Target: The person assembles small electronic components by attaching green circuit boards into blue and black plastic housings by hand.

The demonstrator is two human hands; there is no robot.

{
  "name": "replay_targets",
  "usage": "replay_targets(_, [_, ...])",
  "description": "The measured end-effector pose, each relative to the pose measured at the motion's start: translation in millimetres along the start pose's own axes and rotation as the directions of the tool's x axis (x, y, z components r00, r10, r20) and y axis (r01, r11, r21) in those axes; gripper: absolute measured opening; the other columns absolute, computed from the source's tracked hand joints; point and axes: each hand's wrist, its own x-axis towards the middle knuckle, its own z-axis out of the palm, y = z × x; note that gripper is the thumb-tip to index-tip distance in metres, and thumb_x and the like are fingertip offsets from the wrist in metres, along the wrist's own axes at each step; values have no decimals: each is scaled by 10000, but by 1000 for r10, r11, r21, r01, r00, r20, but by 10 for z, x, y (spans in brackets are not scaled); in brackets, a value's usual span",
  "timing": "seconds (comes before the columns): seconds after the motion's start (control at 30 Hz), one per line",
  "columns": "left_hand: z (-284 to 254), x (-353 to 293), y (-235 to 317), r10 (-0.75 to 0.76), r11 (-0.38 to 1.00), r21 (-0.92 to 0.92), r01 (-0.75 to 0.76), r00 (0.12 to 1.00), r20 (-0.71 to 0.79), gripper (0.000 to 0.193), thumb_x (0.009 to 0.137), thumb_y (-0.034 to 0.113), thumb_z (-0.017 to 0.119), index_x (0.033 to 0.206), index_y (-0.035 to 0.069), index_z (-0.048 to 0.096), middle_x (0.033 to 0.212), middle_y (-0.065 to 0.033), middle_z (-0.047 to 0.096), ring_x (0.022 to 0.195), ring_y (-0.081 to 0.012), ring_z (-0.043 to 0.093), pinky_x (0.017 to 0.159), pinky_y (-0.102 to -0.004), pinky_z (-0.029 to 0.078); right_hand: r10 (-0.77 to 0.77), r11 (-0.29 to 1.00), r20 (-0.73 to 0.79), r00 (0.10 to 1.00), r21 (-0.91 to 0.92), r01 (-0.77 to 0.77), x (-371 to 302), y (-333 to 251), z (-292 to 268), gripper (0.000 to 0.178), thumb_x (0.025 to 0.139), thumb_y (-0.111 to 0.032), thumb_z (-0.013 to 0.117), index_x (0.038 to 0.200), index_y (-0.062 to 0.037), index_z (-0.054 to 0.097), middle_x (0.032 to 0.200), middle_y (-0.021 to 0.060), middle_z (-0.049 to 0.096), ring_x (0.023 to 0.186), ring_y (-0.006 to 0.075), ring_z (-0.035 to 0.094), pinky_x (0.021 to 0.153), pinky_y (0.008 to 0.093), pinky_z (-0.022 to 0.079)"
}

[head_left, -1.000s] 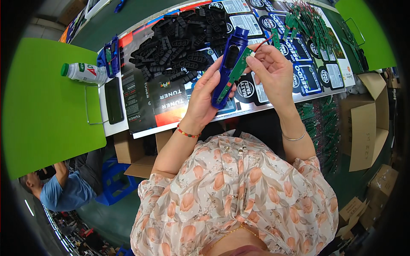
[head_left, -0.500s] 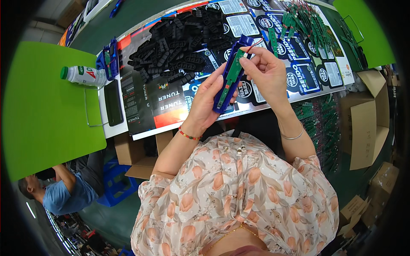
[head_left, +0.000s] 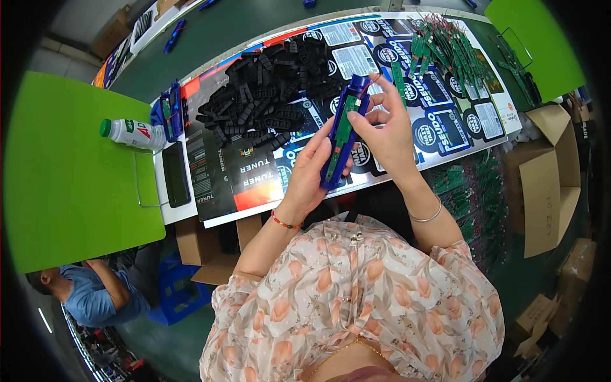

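The left hand (head_left: 307, 177) had its grip closed around a long, dark blue plastic case (head_left: 345, 155), perhaps to keep it steady above the worktop (head_left: 219, 221), with a thin green circuit board (head_left: 344, 132) lying in it. The right hand (head_left: 386, 135) had its thumb at the board's upper part, near a thin red wire (head_left: 373, 80), but I couldn't tell if its grip pinched anything. Small black ridged pieces (head_left: 264, 92) lay heaped beyond, probably to stay in reach

Single head-worn fisheye view, looking steeply down past wearer's chest (head_left: 356, 286) onto nearby worktable (head_left: 180, 214).
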Motion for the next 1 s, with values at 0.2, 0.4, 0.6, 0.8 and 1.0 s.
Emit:
replay_targets(0.2, [-35,-8,-4,54,978,204,-44,998,-41,488,1045,256,432,1495,92,339,1072,-146,638,804,-154,615,709,-275,528,233,968,159,959,-128,-214,39,-36,-39,460,799,-101,708,1186,103,567,852,132,696,693,134,661,616,263,513])
replay_targets(0.4, [3,13,12,182,870,475,-129,981,-68,462,1004,131,520,1441,30,410,996,-124,691,710,-82,594,647,-226,496,204,977,146,968,-99,-191,43,90,5,420,798,-100,708,1136,107,570,854,144,687,686,141,664,600,277,519])
replay_targets(0.6, [-21,174,207,185,806,583,-101,979,-86,426,982,71,539,1392,3,449,958,-111,696,737,-90,619,656,-224,504,164,968,103,981,173,-180,-16,136,92,489,872,-90,680,1296,48,479,1036,83,589,748,86,623,599,217,491])
replay_targets(0.8, [-244,1094,1216,371,643,746,-175,923,-103,441,929,59,578,1356,-20,500,1015,-67,683,825,-107,636,722,-223,496,64,998,55,996,-24,-63,58,300,-153,432,860,-20,647,1277,-22,534,1042,69,574,716,91,618,547,200,447])
replay_targets(1.0, [-1341,2653,2046,612,591,804,-65,686,-394,353,827,67,622,1170,7,680,934,-90,713,796,-155,653,706,-282,505,11,972,110,994,-233,15,6,330,-241,231,849,9,624,1079,-2,622,1034,72,599,738,114,622,567,221,486])
